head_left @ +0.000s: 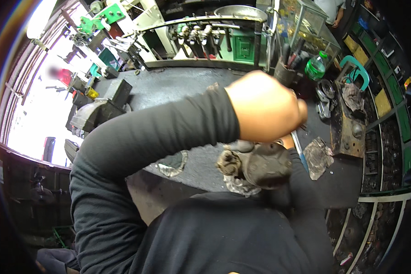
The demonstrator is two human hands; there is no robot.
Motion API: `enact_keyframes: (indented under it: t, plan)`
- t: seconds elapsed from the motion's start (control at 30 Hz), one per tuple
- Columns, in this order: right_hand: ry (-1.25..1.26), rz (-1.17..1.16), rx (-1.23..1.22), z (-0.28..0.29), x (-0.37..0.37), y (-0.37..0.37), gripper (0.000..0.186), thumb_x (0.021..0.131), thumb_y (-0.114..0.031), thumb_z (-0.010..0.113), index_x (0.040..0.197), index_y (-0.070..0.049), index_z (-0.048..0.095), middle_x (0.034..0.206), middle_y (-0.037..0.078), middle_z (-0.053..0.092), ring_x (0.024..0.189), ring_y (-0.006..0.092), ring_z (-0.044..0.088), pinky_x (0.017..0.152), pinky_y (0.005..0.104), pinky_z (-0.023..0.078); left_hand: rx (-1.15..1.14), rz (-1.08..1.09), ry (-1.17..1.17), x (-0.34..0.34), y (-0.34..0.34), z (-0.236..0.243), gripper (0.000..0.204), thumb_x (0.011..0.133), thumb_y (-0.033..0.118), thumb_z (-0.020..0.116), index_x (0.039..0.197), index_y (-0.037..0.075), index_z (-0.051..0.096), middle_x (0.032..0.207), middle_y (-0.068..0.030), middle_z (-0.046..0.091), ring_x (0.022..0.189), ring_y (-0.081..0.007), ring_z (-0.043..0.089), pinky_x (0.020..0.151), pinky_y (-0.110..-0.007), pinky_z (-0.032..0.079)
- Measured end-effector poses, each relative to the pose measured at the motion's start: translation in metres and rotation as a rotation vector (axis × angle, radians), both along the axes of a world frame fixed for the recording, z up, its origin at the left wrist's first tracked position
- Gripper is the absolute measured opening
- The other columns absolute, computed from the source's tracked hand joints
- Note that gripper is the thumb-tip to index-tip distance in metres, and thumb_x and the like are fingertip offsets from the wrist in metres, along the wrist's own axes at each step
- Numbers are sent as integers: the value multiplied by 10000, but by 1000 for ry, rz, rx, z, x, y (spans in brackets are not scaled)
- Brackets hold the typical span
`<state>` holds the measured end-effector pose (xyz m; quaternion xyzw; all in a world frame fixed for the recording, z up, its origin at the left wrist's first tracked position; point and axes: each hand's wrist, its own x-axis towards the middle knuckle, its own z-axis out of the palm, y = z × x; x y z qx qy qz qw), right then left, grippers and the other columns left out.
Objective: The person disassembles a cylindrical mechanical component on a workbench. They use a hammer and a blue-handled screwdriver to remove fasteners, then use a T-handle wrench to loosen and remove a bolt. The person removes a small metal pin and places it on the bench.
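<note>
My left arm reaches across the workbench [164,86]. At its end my left hand [267,109] is closed in a fist over a greasy round metal part that looks like a starter motor [267,166]. What the fist holds, if anything, is hidden, and the hand is slightly blurred. Only a small patch of my right hand [287,141] shows at the far side of the part; its fingers are hidden. Beside that hand is a tool with a shiny shaft and blue handle [303,160]. A crumpled dirty rag [318,157] lies to its right.
A bench vise [102,107] stands at the left. Several air tools hang from a rack [201,39] at the back. A green bottle [316,66] and a container of tools [284,73] stand back right, near a rusty metal block [349,132]. Another person [332,11] is beyond.
</note>
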<state>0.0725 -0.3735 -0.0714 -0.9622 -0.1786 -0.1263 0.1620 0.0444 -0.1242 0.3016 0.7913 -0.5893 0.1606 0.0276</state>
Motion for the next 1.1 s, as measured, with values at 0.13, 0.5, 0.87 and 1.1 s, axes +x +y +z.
enact_keyframes:
  t: [0.13, 0.5, 0.87, 1.1]
  plan:
    - [26, 59, 76, 21, -4, 8, 462, 863, -168, 681, 1313, -144, 579, 1084, 164, 554, 988, 364, 551, 835, 450, 484, -194, 283, 359, 22, 31, 0, 269, 949, 285, 611, 899, 23, 573, 730, -152, 613, 695, -348, 640, 642, -426, 514]
    - [-4, 16, 270, 37, -21, 2, 565, 755, -14, 725, 1292, -114, 584, 1131, 166, 563, 1036, 359, 560, 884, 431, 472, -237, 384, 515, 48, 41, -339, 154, 801, 152, 625, 893, 28, 622, 994, -188, 632, 917, -378, 642, 800, -449, 536]
    - [-258, 44, 406, 387, -104, 76, 323, 866, -76, 538, 1174, 16, 574, 1136, 93, 531, 972, 174, 511, 894, 309, 424, -249, 160, 427, 58, 45, -359, 195, 850, 208, 562, 944, 58, 644, 980, -126, 596, 908, -299, 632, 748, -405, 560]
    - [-459, 716, -424, 461, 67, 383, 340, 827, -187, 700, 1140, -77, 626, 990, 158, 660, 946, 346, 643, 824, 426, 535, -395, 226, 722, 35, 104, -315, 476, 839, 182, 672, 1279, 63, 533, 1134, -196, 545, 998, -363, 605, 821, -454, 532]
